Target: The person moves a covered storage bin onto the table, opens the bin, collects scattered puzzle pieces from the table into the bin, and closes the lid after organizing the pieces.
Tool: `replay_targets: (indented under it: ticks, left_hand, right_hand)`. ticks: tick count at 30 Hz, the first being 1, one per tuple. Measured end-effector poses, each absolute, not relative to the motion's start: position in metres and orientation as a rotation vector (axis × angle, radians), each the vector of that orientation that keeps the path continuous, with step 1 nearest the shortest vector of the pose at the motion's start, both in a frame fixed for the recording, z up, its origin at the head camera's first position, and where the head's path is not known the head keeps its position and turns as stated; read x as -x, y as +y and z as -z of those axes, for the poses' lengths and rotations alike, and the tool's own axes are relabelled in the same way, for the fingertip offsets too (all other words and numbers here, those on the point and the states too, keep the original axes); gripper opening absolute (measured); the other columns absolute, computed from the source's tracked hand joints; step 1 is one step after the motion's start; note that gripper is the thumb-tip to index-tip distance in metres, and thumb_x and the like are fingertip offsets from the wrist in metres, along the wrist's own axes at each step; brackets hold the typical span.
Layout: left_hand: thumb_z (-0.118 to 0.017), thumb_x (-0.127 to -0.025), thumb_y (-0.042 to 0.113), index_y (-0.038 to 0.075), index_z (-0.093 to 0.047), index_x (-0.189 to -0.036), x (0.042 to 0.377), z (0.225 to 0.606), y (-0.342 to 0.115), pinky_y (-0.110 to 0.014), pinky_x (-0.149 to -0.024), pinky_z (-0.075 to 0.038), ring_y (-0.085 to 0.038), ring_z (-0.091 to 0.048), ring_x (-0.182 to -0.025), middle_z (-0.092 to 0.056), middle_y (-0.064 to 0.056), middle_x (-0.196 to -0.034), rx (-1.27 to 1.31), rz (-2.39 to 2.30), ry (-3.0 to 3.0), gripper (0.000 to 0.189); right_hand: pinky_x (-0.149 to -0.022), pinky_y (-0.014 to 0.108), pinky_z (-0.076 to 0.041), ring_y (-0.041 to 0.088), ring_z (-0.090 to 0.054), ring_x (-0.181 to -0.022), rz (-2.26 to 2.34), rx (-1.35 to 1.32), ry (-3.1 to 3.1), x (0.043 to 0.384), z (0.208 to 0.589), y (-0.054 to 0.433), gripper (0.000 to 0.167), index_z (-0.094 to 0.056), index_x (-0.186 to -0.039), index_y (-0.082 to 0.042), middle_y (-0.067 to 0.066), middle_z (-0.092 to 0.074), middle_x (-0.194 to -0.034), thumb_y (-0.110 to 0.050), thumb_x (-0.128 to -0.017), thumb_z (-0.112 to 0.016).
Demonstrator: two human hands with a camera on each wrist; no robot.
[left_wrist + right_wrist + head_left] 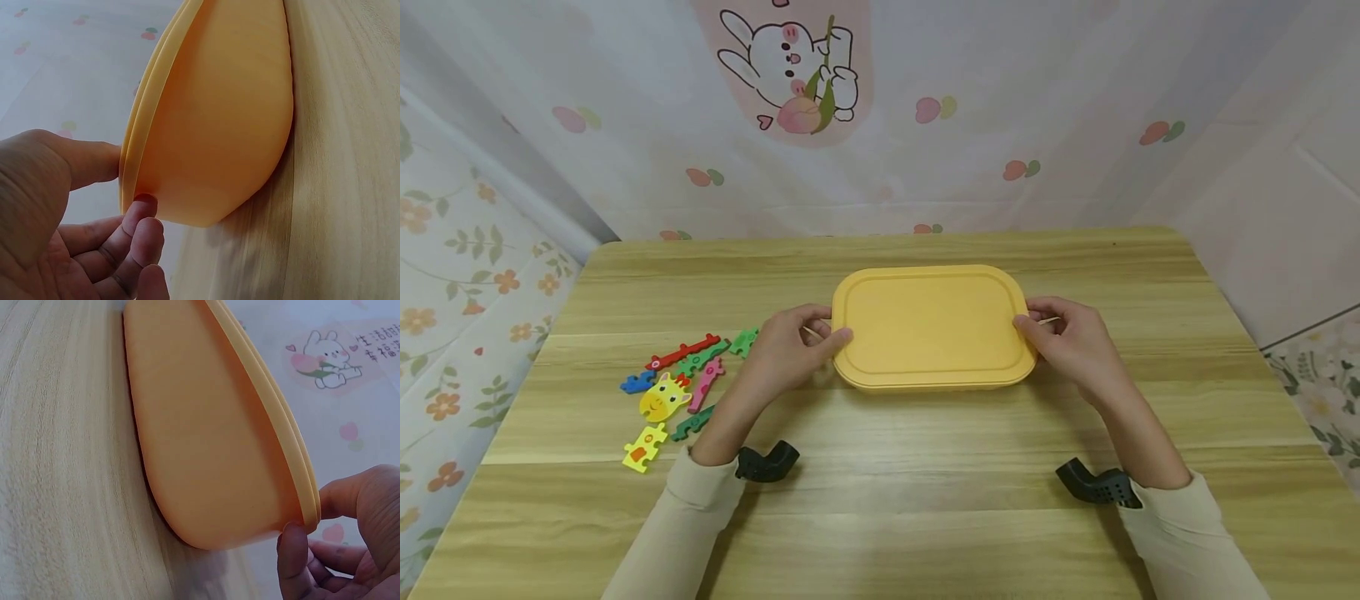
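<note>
A yellow rectangular container [934,329] with rounded corners and a fitted lid stands on the wooden table. At its left end my left hand [793,350] pinches the rim, thumb on the lid and fingers beneath the edge, as the left wrist view shows with the container's side [219,119]. My right hand [1071,337] grips the opposite end the same way; in the right wrist view the fingers [294,559] curl under the rim of the container [200,437]. The inside is hidden by the lid.
Left of my left forearm lie several colourful puzzle pieces: a yellow giraffe head [662,400], a red piece [681,353], a blue piece [638,382], a pink piece [705,385], a yellow piece [645,447] and green ones. A printed curtain [887,167] hangs behind the table [925,483].
</note>
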State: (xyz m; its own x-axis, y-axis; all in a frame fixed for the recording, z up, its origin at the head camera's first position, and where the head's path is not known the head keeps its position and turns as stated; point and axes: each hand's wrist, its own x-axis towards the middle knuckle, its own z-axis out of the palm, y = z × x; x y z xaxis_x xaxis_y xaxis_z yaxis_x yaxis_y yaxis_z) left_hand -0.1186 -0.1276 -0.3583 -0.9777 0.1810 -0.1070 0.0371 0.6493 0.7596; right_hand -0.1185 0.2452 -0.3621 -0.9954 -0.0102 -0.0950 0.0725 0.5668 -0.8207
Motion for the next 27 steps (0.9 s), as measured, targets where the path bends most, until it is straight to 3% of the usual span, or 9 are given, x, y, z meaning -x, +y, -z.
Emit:
replay_targets:
  ticks: [10,17,27]
  left_hand:
    - [-0.069,-0.101,0.044,0.007,-0.065,-0.142,0.1189,0.3578,-0.1272,-0.028,-0.072,-0.056,-0.023,-0.072,-0.096,-0.075,-0.008,-0.112,-0.17,-1.189,2.708,0.056]
    - [-0.065,-0.102,0.052,0.009,-0.066,-0.142,0.1142,0.355,-0.1237,-0.028,-0.066,-0.055,-0.022,-0.07,-0.091,-0.075,-0.005,-0.108,-0.183,-1.085,2.787,0.058]
    - [-0.068,-0.101,0.047,0.009,-0.074,-0.126,0.1099,0.3492,-0.1188,-0.028,-0.057,-0.047,-0.018,-0.063,-0.073,-0.07,-0.003,-0.099,-0.237,-0.96,2.93,0.046]
  right_hand:
    - [-0.058,0.025,-0.059,0.001,-0.061,-0.076,1.405,-0.056,2.732,0.1169,0.3605,0.2434,0.047,-0.065,-0.139,0.001,0.015,-0.064,-0.115,-0.03,-0.104,-0.066]
    - [-0.055,0.02,-0.053,0.004,-0.06,-0.076,1.304,-0.034,2.842,0.115,0.3591,0.2414,0.047,-0.069,-0.135,-0.001,0.016,-0.066,-0.109,-0.034,-0.102,-0.068]
    - [-0.056,0.022,-0.057,0.003,-0.062,-0.082,1.297,-0.053,2.865,0.1137,0.3561,0.2396,0.048,-0.069,-0.139,-0.004,0.017,-0.065,-0.118,-0.034,-0.102,-0.069]
